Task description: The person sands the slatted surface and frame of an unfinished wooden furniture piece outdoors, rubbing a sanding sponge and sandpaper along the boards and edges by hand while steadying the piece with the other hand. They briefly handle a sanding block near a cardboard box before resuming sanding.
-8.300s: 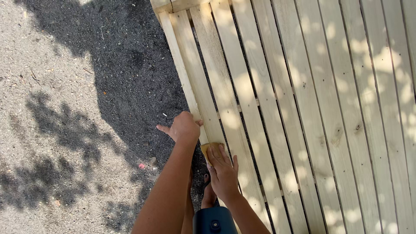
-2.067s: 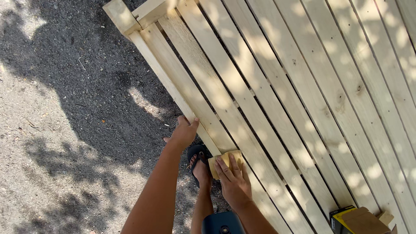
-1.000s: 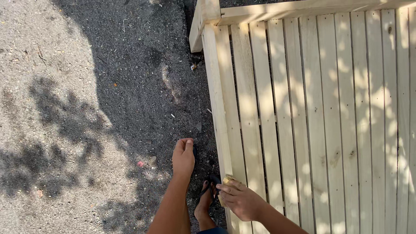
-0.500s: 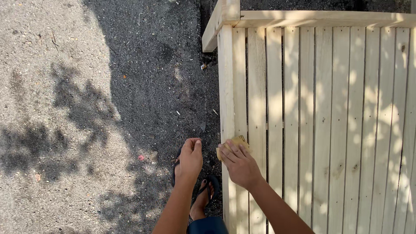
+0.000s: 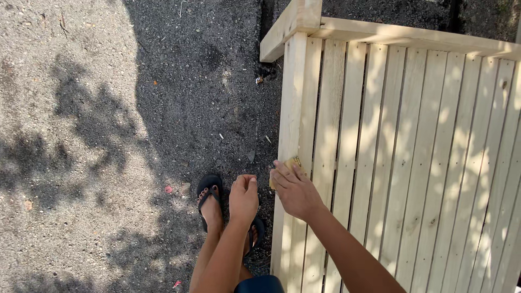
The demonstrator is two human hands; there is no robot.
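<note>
The right hand [image 5: 296, 191] is pressing a small sanding block [image 5: 287, 167] flat against the outermost upright slat [image 5: 290, 108], while the left hand [image 5: 243, 196] is hanging empty, loosely curled, beside it.

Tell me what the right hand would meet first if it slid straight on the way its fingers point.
Likely the outer edge of the slatted wooden panel, which the right hand presses a small sanding pad against; beyond that, dark gravel ground.

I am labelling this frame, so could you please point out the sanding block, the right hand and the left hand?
sanding block [image 5: 293, 162], head view, on the yellow corner showing above the fingers.
right hand [image 5: 296, 191], head view, on the back of the hand.
left hand [image 5: 243, 199], head view, on the back of the hand.
</note>
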